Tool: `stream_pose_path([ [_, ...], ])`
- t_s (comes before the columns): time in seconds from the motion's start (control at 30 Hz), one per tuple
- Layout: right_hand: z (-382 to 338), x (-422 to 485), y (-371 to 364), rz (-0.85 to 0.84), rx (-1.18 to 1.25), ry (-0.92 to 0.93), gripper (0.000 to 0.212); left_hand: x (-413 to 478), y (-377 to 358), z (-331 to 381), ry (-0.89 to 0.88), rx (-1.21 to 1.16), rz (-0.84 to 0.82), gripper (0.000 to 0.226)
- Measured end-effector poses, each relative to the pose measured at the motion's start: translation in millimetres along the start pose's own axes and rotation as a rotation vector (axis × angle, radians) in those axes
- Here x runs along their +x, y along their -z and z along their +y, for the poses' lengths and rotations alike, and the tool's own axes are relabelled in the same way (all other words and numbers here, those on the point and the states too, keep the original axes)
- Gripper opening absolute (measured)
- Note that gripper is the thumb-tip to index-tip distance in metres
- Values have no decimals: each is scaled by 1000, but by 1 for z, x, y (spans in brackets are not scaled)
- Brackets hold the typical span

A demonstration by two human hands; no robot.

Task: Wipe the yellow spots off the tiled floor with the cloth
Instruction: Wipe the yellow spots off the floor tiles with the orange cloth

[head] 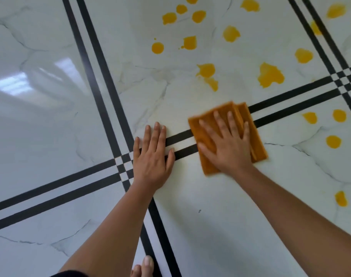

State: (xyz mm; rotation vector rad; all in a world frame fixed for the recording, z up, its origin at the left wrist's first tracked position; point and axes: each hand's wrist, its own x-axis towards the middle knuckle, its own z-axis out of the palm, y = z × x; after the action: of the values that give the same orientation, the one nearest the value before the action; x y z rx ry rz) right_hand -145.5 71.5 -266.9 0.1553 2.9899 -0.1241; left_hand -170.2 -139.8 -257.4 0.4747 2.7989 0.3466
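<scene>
Right hand (228,146) flat on cloth (257,140)

Eighteen yellow spots (270,75) show on the floor (40,126), counting the smeared double blot (206,69) as one. A few tiny droplets beside two of them are too small to count surely. Four spots lie on the near side of the cross stripe at the right, and fourteen lie beyond it. There is one cloth (257,142), folded. Two hands are in view, the left hand (152,158) and the right hand (228,144). Two toes (148,263) show at the bottom edge. Three double black stripes (102,76) run over the tiles, meeting at two crossings (124,166).
</scene>
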Motion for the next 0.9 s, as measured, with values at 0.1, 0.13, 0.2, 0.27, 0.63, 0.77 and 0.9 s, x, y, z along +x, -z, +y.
stream_pose_path([
  [0.1,-19,-5,1,22,46,-64,63,2,-6,17,-16,-4,10,67],
  [0.13,-16,-33,-6,11,31,15,63,2,-7,22,-29,2,6,67],
  [0.2,6,-90,-9,-67,-6,120,64,0,-10,29,-80,24,-27,67],
  [0.27,39,-85,-7,-54,-11,61,63,-6,-14,39,-118,44,-52,67],
  [0.63,121,-124,13,-148,88,-352,62,9,-13,143,-323,165,-136,73],
  [0.77,142,-85,27,-226,241,-464,63,15,0,189,-419,154,-84,72],
  [0.9,155,-126,35,-18,331,-566,61,23,-14,218,-475,149,-118,72],
])
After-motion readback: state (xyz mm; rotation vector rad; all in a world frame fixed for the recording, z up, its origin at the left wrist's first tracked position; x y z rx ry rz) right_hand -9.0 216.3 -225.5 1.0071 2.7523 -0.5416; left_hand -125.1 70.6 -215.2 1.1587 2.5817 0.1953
